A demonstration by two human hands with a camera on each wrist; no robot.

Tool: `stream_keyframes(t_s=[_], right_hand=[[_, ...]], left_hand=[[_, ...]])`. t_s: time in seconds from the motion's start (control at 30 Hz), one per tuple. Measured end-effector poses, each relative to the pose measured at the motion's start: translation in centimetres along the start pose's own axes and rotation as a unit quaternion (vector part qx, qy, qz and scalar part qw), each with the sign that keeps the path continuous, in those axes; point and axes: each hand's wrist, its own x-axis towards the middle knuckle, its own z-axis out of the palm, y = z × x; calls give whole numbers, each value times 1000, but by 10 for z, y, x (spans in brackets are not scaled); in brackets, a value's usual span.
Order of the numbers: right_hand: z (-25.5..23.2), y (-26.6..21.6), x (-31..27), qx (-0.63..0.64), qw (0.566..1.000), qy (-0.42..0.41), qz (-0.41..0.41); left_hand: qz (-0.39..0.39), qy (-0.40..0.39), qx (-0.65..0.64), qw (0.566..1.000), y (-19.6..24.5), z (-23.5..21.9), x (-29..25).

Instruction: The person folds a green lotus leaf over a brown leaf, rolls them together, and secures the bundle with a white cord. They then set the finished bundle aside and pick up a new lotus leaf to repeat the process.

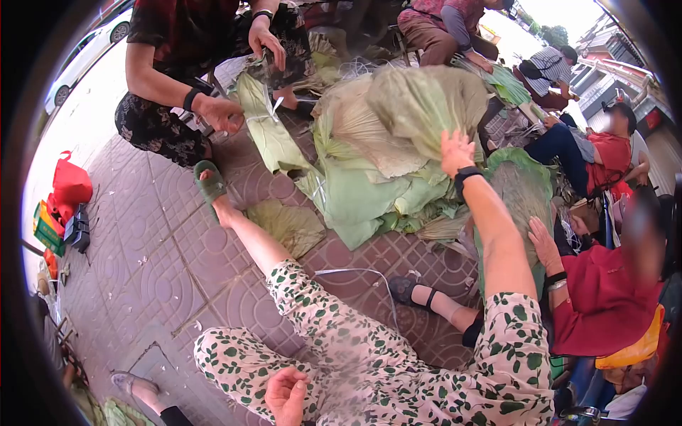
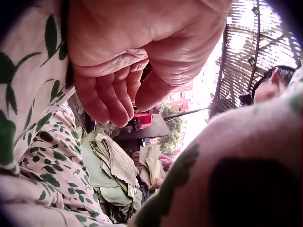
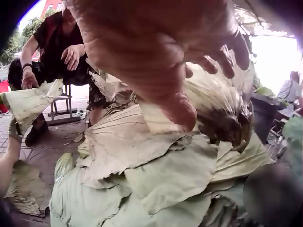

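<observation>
My right hand (image 1: 457, 153) reaches forward to the near edge of a large dried lotus leaf (image 1: 426, 106), which stands up over a pile of flat leaves (image 1: 366, 199). In the right wrist view, the fingers (image 3: 222, 59) are spread apart in front of the pleated leaf (image 3: 213, 92), the thumb pointing down toward the pile (image 3: 170, 170). Back by my lap, the left hand (image 1: 286, 394) hovers near the patterned trousers (image 1: 355, 362). Its fingers (image 2: 111, 99) hang loosely curled and hold nothing.
Opposite sits a person beside a folded leaf bundle (image 1: 273, 128) tied with white strip. At right, a person in red (image 1: 597, 305) has a hand by another big leaf (image 1: 522, 195). A loose leaf (image 1: 288, 226) lies on the paving; bags (image 1: 69, 181) stand far left.
</observation>
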Motion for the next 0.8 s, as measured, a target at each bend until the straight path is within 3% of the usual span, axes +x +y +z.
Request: stream_keyframes(t_s=[0.03,0.07,0.1,0.13,0.17,0.3,0.37,0.43,0.53,0.63,0.7,0.77,0.8], right_hand=[[29,-28,-11,19,999,10,-38],[20,-54,-36,78,992,-20,-98],[21,-75,-59,133,978,4,-162],[39,-98,-74,205,950,100,-215],[29,-114,-100,234,929,129,-255],[21,-159,-197,384,826,60,-409],[15,-176,-244,432,769,-19,-470],[6,-187,-283,421,741,-147,-503],[5,-195,-327,404,771,-116,-479],[12,-197,-321,445,751,-165,-460],[18,-199,-319,448,755,-153,-454],[24,-200,-317,453,748,-172,-453],[24,-202,-319,450,748,-176,-454]], left_hand=[[1,1,1,1000,1,1,0],[-3,-1,14,1000,1,0,0],[-4,0,18,1000,1,0,0],[-10,-4,17,1000,1,-1,0],[-16,-8,15,1000,1,-1,0],[-7,-24,-2,1000,0,0,6],[-10,-14,-2,1000,10,5,7],[-19,-46,-1,999,12,3,8],[39,-96,-12,994,40,7,14],[169,-159,-13,973,93,16,8],[329,-261,-8,907,130,25,0],[471,-466,-57,747,165,23,4],[462,-561,-116,677,187,29,5]])
